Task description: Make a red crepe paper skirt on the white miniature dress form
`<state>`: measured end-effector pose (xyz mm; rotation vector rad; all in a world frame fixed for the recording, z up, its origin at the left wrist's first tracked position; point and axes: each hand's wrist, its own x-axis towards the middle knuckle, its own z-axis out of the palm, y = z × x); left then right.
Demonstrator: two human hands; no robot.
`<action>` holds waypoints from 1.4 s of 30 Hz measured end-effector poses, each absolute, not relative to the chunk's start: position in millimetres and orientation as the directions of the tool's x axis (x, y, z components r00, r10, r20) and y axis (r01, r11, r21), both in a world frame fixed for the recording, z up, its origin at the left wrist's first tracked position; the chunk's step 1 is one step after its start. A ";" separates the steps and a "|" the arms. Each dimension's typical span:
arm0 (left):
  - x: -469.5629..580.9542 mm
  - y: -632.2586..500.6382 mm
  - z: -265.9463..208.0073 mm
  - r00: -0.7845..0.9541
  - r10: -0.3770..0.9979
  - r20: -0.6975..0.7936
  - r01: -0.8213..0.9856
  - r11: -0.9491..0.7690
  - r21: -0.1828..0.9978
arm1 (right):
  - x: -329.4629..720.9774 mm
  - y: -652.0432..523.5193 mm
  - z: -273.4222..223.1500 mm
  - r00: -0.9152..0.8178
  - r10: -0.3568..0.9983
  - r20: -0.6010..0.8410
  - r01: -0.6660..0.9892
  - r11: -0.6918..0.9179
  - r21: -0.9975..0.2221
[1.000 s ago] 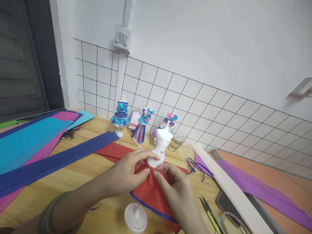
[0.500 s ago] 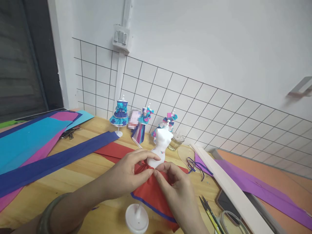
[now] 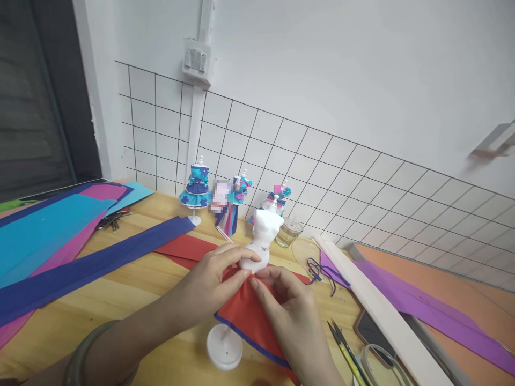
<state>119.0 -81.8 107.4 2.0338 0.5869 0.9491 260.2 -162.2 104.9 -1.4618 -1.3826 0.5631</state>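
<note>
A small white dress form [image 3: 266, 225] stands tilted in front of me on a round white base [image 3: 224, 351]. Round its lower part hangs a red skirt [image 3: 247, 316] with a blue hem. My left hand [image 3: 219, 273] pinches the skirt's gathered top edge with the thumb, its index finger lying across the form's waist. From the other side, my right hand [image 3: 292, 305] pinches the same top edge between thumb and fingers. The two thumbs are close together at the front. Fingers and fabric behind the form are hidden.
Three small dressed forms, one in a blue ruffled dress [image 3: 197, 185], stand along the wire grid. A glass cup [image 3: 288, 233] is behind my form. Blue paper strip [image 3: 100, 262] and coloured sheets lie left; tweezers [image 3: 346, 351], tape roll [image 3: 384, 362] and a pale strip [image 3: 374, 305] lie right.
The view has shifted slightly. The form and its base have tipped a little, and my left thumb has slid slightly up and left along the skirt's top edge.
</note>
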 end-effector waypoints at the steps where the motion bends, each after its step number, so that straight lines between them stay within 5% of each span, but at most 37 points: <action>1: 119.1 -81.2 107.6 0.607 0.667 0.432 0.081 -0.593 0.801 | 260.1 -162.7 105.9 0.242 0.926 0.290 0.465 0.152 -0.872; 9: 117.4 -79.1 110.2 0.592 0.653 0.472 0.094 -0.638 0.765 | 265.3 -161.5 107.9 0.290 0.920 0.265 0.554 0.065 -0.830; 22: 114.2 -78.7 111.7 0.634 0.623 0.458 0.094 -0.650 0.754 | 269.8 -156.9 111.7 0.223 0.968 0.116 0.361 0.029 -0.932; 42: 119.2 -81.4 107.1 0.623 0.724 0.296 -0.037 -0.351 0.936 | 266.2 -156.9 106.5 0.263 0.948 0.179 0.410 0.057 -0.910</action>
